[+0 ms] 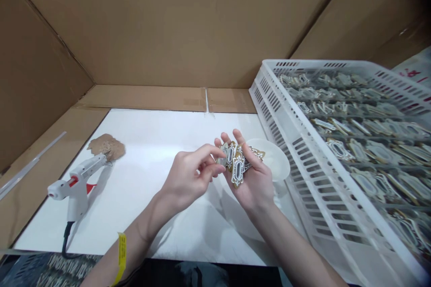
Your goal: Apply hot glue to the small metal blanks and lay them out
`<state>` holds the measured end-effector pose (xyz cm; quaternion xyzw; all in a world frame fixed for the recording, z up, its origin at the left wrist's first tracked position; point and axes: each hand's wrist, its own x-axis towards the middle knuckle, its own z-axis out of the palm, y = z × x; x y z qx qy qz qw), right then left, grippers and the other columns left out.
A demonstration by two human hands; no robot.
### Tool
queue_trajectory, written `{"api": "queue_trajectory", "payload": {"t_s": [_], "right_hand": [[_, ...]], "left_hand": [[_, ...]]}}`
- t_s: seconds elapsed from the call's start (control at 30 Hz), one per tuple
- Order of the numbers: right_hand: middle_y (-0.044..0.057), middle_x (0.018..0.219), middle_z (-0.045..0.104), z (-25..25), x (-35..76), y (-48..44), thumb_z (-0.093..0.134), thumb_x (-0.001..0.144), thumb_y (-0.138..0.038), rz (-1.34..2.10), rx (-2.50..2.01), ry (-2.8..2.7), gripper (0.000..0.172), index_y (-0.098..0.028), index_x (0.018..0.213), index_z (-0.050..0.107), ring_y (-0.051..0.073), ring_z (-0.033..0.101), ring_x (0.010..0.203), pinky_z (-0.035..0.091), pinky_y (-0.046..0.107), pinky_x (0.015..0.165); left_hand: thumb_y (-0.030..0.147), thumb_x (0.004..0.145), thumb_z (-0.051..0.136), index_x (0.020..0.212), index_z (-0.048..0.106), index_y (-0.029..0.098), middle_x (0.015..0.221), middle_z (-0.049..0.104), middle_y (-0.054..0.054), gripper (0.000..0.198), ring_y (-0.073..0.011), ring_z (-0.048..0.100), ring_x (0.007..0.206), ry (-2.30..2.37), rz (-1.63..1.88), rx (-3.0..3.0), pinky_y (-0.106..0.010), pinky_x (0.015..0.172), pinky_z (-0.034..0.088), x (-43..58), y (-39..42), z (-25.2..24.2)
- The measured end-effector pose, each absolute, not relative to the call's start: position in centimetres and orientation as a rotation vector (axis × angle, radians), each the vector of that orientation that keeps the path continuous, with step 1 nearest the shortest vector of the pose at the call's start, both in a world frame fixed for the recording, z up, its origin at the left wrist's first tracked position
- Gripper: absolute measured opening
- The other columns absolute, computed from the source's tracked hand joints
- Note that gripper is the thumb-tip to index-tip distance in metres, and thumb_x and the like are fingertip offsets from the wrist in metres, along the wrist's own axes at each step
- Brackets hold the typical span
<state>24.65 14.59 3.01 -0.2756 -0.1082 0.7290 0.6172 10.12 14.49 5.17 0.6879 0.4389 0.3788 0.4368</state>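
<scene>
1. Currently, the right hand [256, 181], palm up, carries several small white-and-gold ornamental plaques [238, 168] with scalloped outlines and grey oblong centres. The plaques overlap, fanned between the thumb and the fingers.
2. The right fingers [237, 135] are extended and slightly parted, supporting the plaques from behind. The right thumb [256, 160] lies along the right side of the group.
3. The left hand [188, 177] meets the group from the left. Its thumb and index finger are drawn together at the edge of a grey-faced plaque [222, 155], pinching it beside the patterned ones.
4. A translucent white, round shallow dish [279, 161] lies just right of the right fingers, partly hidden by that hand, on the flat white table [144, 166].
5. Well left of the left fingers rests a white plastic glue gun [78, 193] with a red trigger [90, 187]. Its nozzle meets an irregular brown pad [106, 144]. A black cable [67, 233] leaves its handle.
6. Right of both hands' fingers stands a large white slotted plastic crate [289, 112], containing rows of similar plaques [340, 150].
7. Beyond the fingers, tan cardboard panels [202, 27] rise behind the table.
8. Nearer the wearer than the left fingers, a yellow printed band [121, 253] crosses the left forearm [134, 233].
</scene>
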Motion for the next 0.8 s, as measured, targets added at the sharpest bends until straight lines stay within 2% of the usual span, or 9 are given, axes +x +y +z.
{"api": "queue_trajectory", "payload": {"t_s": [0.2, 0.33, 0.43, 0.6, 0.8], "right_hand": [[0.002, 0.107, 0.07, 2.95, 24.18, 14.38, 0.059, 0.088, -0.03, 1.574, -0.651, -0.355, 0.02, -0.027, 0.106, 0.065, 0.02, 0.067, 0.102, 0.051, 0.045, 0.098], [0.002, 0.106, 0.071, 2.95, 24.04, 14.34, 0.061, 0.085, -0.029, 1.544, -0.665, -0.386, 0.021, -0.027, 0.105, 0.065, 0.02, 0.068, 0.101, 0.054, 0.042, 0.093], [0.002, 0.103, 0.071, 3.12, 24.02, 14.39, 0.061, 0.085, -0.028, 1.539, -0.659, -0.349, 0.02, -0.026, 0.104, 0.066, 0.019, 0.069, 0.098, 0.056, 0.039, 0.09], [0.001, 0.1, 0.072, 3.3, 24.17, 14.66, 0.06, 0.087, -0.026, 1.606, -0.676, -0.203, 0.017, -0.025, 0.102, 0.066, 0.017, 0.07, 0.096, 0.056, 0.039, 0.092], [0.001, 0.1, 0.073, 3.03, 24.46, 14.97, 0.056, 0.089, -0.024, 1.663, -0.684, -0.117, 0.017, -0.024, 0.102, 0.067, 0.017, 0.071, 0.097, 0.054, 0.042, 0.098]], "left_hand": [[0.01, 0.081, 0.059, 0.097, 0.062, 0.019, 0.056, 0.058, 0.007, 0.019, -0.009, 0.049, 0.046, 1.237, 0.821, 1.907, -0.022, 0.053, 0.042, 10.96, 14.42, 5.22], [0.008, 0.082, 0.057, 0.081, 0.061, 0.02, 0.053, 0.053, 0.007, 0.012, -0.0082, 0.044, 0.045, 1.281, 0.755, 1.96, -0.022, 0.051, 0.037, 11.19, 14.42, 5.45], [0.009, 0.082, 0.056, 0.072, 0.057, 0.02, 0.055, 0.054, 0.006, 0.015, -0.0077, 0.047, 0.047, 1.237, 0.795, 1.856, -0.021, 0.052, 0.039, 11.18, 14.44, 5.31], [0.01, 0.08, 0.057, 0.072, 0.056, 0.018, 0.058, 0.058, 0.005, 0.012, -0.0069, 0.052, 0.045, 1.172, 0.887, 1.543, -0.02, 0.049, 0.044, 10.97, 14.49, 5.19], [0.016, 0.079, 0.06, 0.071, 0.057, 0.016, 0.057, 0.062, 0.002, 0.009, -0.008, 0.057, 0.045, 1.03, 1.051, 1.296, -0.017, 0.042, 0.043, 10.22, 14.95, 5.97]]}}
